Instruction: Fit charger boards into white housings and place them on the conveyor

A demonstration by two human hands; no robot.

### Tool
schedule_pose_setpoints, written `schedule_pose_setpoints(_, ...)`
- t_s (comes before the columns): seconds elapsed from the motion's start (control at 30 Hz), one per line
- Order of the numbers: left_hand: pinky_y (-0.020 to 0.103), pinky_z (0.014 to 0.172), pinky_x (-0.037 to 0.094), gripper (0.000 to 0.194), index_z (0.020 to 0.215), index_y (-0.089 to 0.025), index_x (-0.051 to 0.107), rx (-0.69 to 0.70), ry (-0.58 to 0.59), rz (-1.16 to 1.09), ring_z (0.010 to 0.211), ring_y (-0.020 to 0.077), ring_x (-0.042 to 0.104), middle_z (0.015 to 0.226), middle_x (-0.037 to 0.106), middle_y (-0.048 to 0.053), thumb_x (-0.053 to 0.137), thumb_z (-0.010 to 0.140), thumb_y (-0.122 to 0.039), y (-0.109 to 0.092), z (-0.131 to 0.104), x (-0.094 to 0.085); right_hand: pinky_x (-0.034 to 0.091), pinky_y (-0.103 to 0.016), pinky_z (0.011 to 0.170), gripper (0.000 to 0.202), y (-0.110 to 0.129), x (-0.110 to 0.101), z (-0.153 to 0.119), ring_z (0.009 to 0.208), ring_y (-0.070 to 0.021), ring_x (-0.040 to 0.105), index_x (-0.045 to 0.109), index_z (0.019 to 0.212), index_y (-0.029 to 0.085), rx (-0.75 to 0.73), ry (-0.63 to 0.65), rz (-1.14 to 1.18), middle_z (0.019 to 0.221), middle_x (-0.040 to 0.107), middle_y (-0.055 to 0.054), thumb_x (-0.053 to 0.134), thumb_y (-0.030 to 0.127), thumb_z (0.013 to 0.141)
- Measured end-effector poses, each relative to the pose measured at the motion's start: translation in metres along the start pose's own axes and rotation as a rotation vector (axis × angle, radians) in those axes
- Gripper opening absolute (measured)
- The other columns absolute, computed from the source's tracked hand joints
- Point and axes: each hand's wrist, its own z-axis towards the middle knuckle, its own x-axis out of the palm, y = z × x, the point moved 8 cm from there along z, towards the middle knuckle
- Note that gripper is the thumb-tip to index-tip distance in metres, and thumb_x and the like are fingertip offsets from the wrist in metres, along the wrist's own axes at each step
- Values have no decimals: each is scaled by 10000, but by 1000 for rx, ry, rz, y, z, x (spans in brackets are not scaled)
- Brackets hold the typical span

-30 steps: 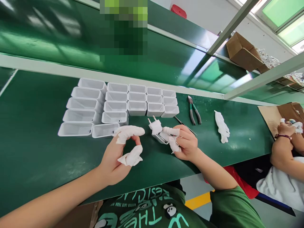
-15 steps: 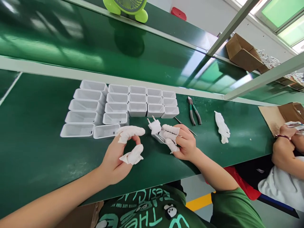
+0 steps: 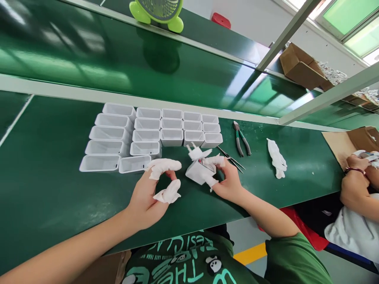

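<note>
Between the white-covered fingertips of my right hand (image 3: 227,178) is a white plug-in charger (image 3: 195,172). Its two-pin plug end (image 3: 196,152) points up and away from me, and dark and metallic parts show between that end and the boxy body. The inside is mostly hidden by my fingers. To the left of the charger, my left hand (image 3: 149,195) is curved with thumb and forefinger apart and nothing between them. Its thumb and forefinger wear white coverings too. Just behind that hand stand rows of open white plastic cases (image 3: 146,136).
Green-handled cutting pliers (image 3: 242,139) and tweezers (image 3: 233,161) lie right of the cases. A white glove (image 3: 276,158) lies farther right. A co-worker's hands (image 3: 357,161) are at a cardboard box (image 3: 340,148). A green fan (image 3: 160,10) stands on the upper shelf.
My right hand has turned the charger, so its broad white side faces me and the plug end sits at an angle to the body. My left hand has barely moved.
</note>
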Motion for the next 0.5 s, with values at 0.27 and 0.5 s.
schedule_pose_setpoints(0.27,426,963,544,599,1420,-266,428,372,117,188,1192,292,622,1343,592,148,601,851,-192,-34,-9,9,617,-332,676,454,-9,32,-14,795,-192,707,577,1005,239,667,186,1018,918,718,-27,750,599,788)
schedule_pose_setpoints(0.5,429,969,541,665,1507,-264,334,419,180,198,1178,292,647,1324,629,156,531,877,-187,-42,-5,16,605,-318,598,474,-4,44,-22,648,-190,717,575,1073,229,784,256,1203,809,718,-16,778,541,780)
